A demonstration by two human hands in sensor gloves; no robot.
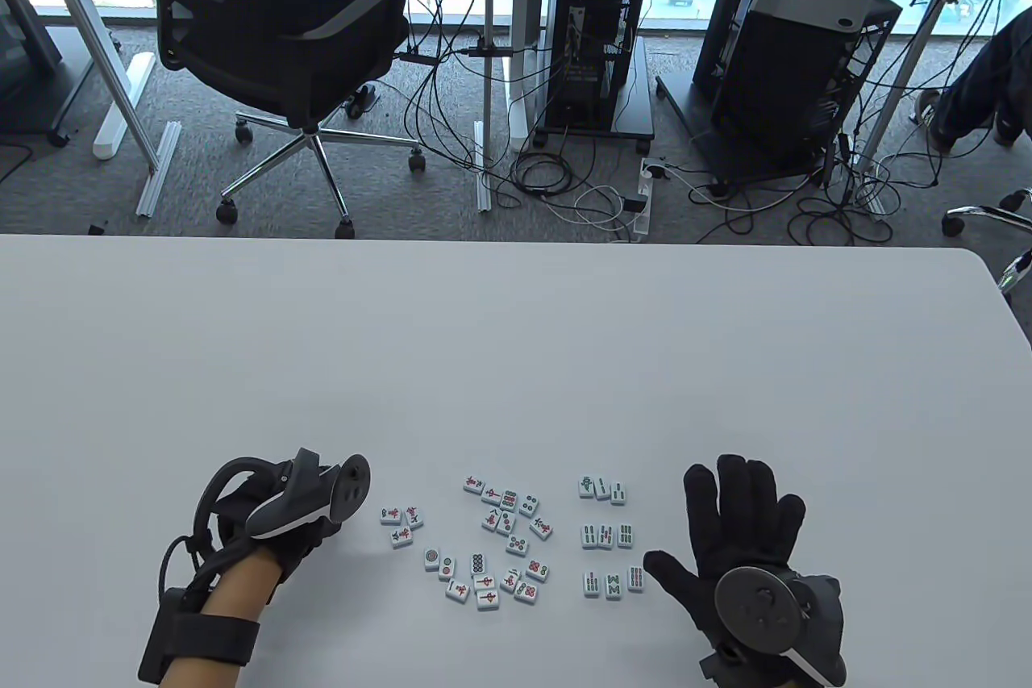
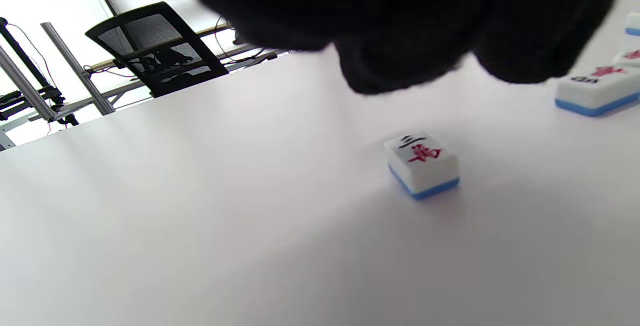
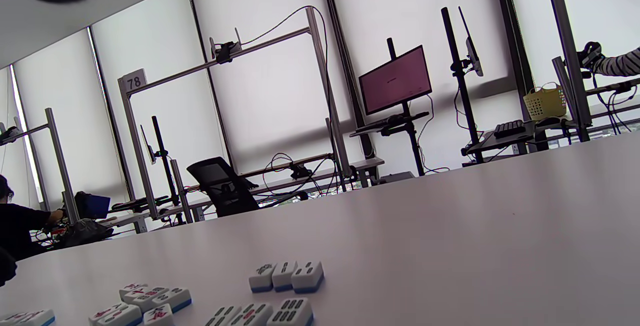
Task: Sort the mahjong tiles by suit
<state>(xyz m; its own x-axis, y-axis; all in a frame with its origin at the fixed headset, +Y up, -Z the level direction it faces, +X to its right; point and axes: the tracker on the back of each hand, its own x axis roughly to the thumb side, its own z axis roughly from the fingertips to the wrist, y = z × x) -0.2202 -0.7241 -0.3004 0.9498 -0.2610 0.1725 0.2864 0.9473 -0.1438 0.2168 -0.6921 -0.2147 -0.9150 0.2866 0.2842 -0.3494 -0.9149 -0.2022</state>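
Your black-gloved right hand (image 1: 746, 539) lies flat, fingers spread, beside the sorted bamboo rows (image 1: 606, 535); your left hand (image 1: 286, 514) hovers by three red-character tiles (image 1: 401, 524), its grip hidden; careless sweeping could scatter the unsorted white blue-backed mahjong tiles (image 1: 500, 539).

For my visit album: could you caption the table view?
Two gloved hands, left and right, flank mahjong tiles half-sorted into groups on a white table.

White mahjong tiles (image 1: 500, 539) lie face-up in three separate clusters
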